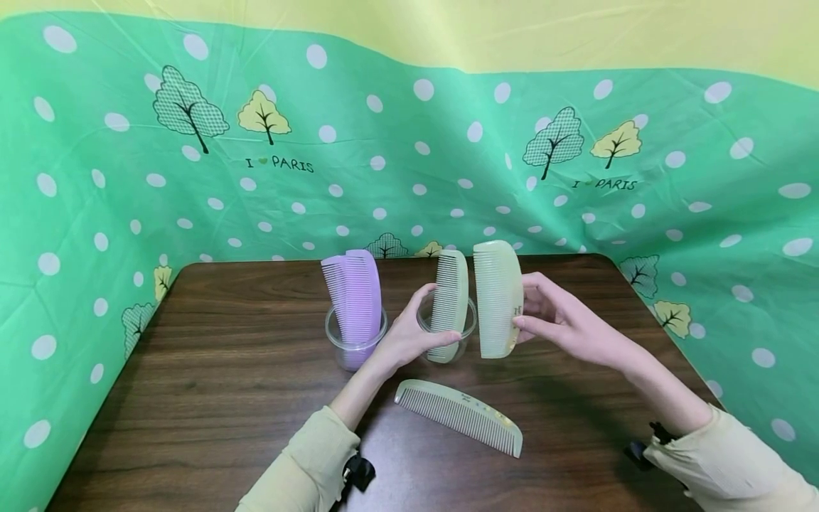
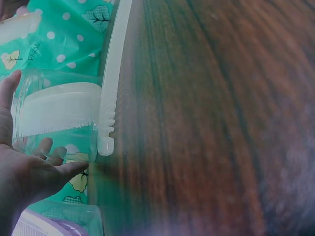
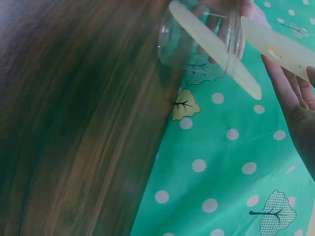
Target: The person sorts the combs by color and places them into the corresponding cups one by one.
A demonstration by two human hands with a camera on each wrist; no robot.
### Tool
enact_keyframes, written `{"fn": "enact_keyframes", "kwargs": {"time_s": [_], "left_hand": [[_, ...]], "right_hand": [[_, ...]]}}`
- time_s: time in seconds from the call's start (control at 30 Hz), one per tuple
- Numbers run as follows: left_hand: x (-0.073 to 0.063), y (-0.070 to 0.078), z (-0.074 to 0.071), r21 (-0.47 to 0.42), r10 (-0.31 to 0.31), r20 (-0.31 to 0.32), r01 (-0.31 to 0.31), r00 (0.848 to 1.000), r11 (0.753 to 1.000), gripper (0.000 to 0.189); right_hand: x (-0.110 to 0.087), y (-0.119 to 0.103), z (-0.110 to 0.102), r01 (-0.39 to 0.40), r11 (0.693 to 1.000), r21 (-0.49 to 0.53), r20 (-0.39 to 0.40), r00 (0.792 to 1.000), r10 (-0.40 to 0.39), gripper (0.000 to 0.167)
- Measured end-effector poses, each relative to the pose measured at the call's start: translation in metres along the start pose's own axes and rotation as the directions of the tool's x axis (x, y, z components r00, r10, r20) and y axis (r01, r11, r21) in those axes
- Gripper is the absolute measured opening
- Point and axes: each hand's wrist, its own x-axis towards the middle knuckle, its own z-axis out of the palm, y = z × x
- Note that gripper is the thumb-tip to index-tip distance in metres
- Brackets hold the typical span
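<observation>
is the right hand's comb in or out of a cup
Out: the right hand holds the pale green comb beside the nearest cup, outside its rim.

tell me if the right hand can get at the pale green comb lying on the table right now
Probably not straight away: the right hand is holding another pale green comb. Once freed, it likely could, since nothing covers the lying comb in the head view.
</observation>
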Motion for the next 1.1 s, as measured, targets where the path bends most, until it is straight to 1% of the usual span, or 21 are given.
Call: {"fn": "enact_keyframes", "kwargs": {"time_s": [0.23,0.4,0.5,0.73,0.97,1.1], "left_hand": [[0.000,0.001,0.000,0.002,-0.007,-0.004,0.007,1.000,1.000,0.097],[0.001,0.001,0.000,-0.008,0.001,-0.001,-0.001,1.000,1.000,0.097],[0.001,0.000,0.000,-0.006,0.004,-0.002,-0.004,1.000,1.000,0.096],[0.001,0.000,0.000,-0.015,0.004,0.001,-0.004,1.000,1.000,0.096],[0.001,0.000,0.000,-0.035,0.011,0.007,-0.010,1.000,0.999,0.097],[0.001,0.000,0.000,-0.029,0.009,0.007,-0.009,1.000,1.000,0.097]], "right_hand": [[0.008,-0.001,-0.002,0.010,1.000,0.006,-0.059,0.998,-0.010,0.047],[0.014,-0.001,-0.002,0.020,1.000,0.008,-0.098,0.995,-0.019,0.051],[0.018,0.000,-0.002,0.031,0.999,0.016,-0.129,0.991,-0.029,0.051],[0.028,0.005,-0.001,0.018,0.999,0.045,-0.208,0.978,-0.009,0.049],[0.041,0.012,0.005,0.019,0.996,0.092,-0.232,0.973,0.003,0.050],[0.045,0.013,0.008,0.002,0.996,0.091,-0.237,0.971,0.019,0.051]]}}
